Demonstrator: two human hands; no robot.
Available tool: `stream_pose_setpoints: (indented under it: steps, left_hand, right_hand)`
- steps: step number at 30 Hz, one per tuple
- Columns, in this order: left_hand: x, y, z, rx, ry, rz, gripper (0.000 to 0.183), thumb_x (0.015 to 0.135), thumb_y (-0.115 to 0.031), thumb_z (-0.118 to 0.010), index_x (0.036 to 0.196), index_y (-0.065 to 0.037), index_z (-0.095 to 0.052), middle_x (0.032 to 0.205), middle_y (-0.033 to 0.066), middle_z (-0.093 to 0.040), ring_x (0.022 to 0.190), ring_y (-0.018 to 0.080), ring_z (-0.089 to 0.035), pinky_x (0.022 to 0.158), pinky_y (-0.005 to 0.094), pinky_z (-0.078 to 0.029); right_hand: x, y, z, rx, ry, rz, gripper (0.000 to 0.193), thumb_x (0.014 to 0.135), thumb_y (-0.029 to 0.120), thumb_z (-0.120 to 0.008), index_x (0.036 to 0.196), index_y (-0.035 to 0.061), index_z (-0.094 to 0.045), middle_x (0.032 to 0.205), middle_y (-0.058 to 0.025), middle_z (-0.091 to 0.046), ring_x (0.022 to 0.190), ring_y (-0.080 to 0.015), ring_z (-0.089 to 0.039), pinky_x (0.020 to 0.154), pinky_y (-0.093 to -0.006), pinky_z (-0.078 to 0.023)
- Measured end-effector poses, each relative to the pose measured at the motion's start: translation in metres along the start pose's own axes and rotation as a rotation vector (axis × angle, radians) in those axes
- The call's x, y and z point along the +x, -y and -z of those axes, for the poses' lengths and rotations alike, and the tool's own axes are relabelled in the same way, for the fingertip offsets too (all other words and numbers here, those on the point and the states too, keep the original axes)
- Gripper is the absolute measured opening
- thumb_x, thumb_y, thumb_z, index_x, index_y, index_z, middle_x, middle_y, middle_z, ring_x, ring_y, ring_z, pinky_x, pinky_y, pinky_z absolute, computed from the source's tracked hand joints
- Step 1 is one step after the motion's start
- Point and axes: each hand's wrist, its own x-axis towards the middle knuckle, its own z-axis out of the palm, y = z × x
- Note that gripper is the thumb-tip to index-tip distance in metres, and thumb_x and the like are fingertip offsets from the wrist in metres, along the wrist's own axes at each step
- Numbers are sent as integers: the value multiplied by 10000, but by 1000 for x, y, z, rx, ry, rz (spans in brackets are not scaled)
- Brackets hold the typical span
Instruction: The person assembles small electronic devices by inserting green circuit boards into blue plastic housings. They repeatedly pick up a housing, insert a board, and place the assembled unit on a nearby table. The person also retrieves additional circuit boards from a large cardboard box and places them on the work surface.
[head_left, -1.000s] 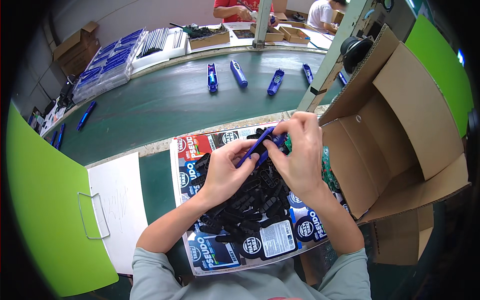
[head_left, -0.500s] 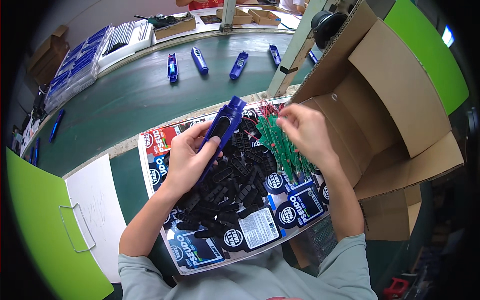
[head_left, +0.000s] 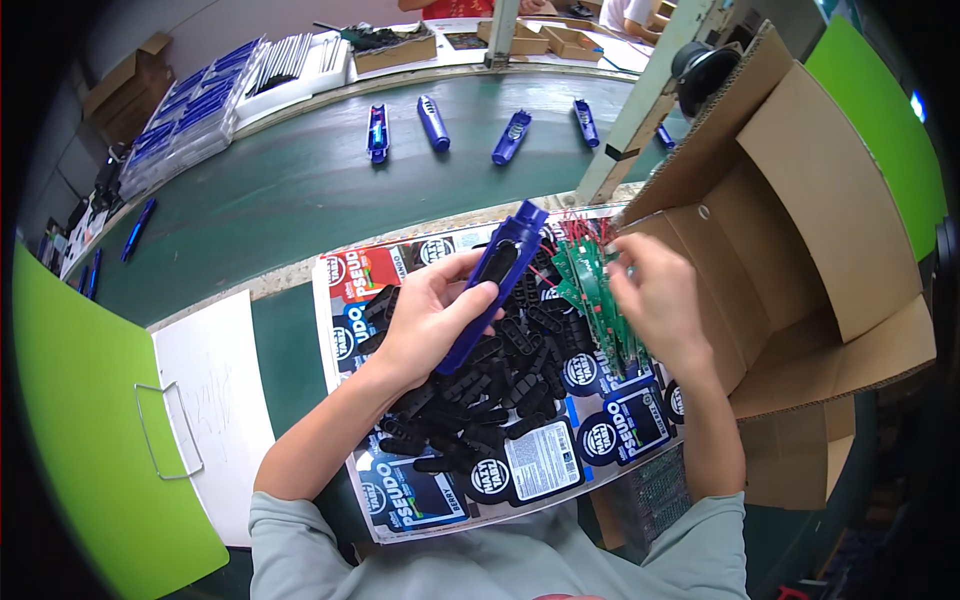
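Observation:
My left hand (head_left: 435, 312) is closed round a long blue plastic housing (head_left: 465, 335), tilted with its notched end up and to the right. A black pad (head_left: 497, 262) sits in the housing's oval opening, with my thumb beside it. At the right, my right hand (head_left: 655, 300) has its fingers curled in a pinch over the edge of a pile of green circuit boards (head_left: 598, 300) with red wires. Whatever is between those fingertips is hidden. Below the housing lies a heap of black button pads (head_left: 480, 405), on a printed sheet (head_left: 400, 535).
An open cardboard box (head_left: 790, 290) stands at the right, close to my right forearm. Several blue housings (head_left: 433, 123) lie on the green conveyor belt (head_left: 290, 190) beyond the sheet. A metal post (head_left: 645, 110) rises at its near edge. Trays of blue parts (head_left: 195, 110) stand far left.
The whole view has shifted, so the scene sits farther right. My right hand has come slightly nearer to me over the circuit boards, fingers more curled. My left hand keeps its hold on the housing.

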Motion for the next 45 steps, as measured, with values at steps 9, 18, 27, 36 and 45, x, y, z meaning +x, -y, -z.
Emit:
stream_pose_setpoints:
  steps: [9, 18, 27, 36, 45]
  left_hand:
    - [-5, 4, -5, -230, 67, 34, 438, 1060, -237, -523, 1423, 7, -504, 1142, 96, -680, 974, 149, -678, 836, 302, -561]
    - [-8, 1, -8, -192, 42, -44, 414, 1063, -236, -513, 1413, -15, -522, 1143, 82, -684, 990, 119, -664, 831, 298, -555]
    - [-8, 2, -6, -175, 41, -53, 406, 1062, -232, -514, 1409, -22, -534, 1121, 67, -691, 964, 107, -664, 817, 295, -558]
    - [-9, 0, -8, -226, 90, -50, 394, 1055, -187, -531, 1396, 10, -557, 1168, 61, -679, 974, 80, -632, 849, 245, -515]
    - [-11, 7, -18, -85, 75, -156, 394, 1026, -115, -565, 1390, 32, -531, 1156, 78, -663, 997, 96, -629, 876, 265, -514]
  right_hand:
    - [-6, 77, 10, 958, -149, 24, 267, 965, -37, -598, 1226, -70, -549, 932, -79, -657, 807, -113, -665, 699, -221, -526]
    - [-14, 79, -32, 917, -47, 49, 256, 954, -37, -631, 1205, -41, -579, 910, -80, -694, 812, -119, -705, 717, -242, -564]
    - [-12, 75, -35, 876, -1, 43, 253, 957, -21, -630, 1205, -40, -584, 878, -70, -692, 786, -109, -701, 675, -220, -537]
    - [-10, 73, -36, 562, -154, 183, 255, 860, -39, -723, 1110, -22, -675, 851, -71, -660, 662, -109, -670, 575, -236, -505]
    - [-14, 69, -54, 378, -363, 109, 554, 756, 1, -794, 1250, 37, -544, 856, -36, -473, 643, -119, -456, 575, -300, -420]
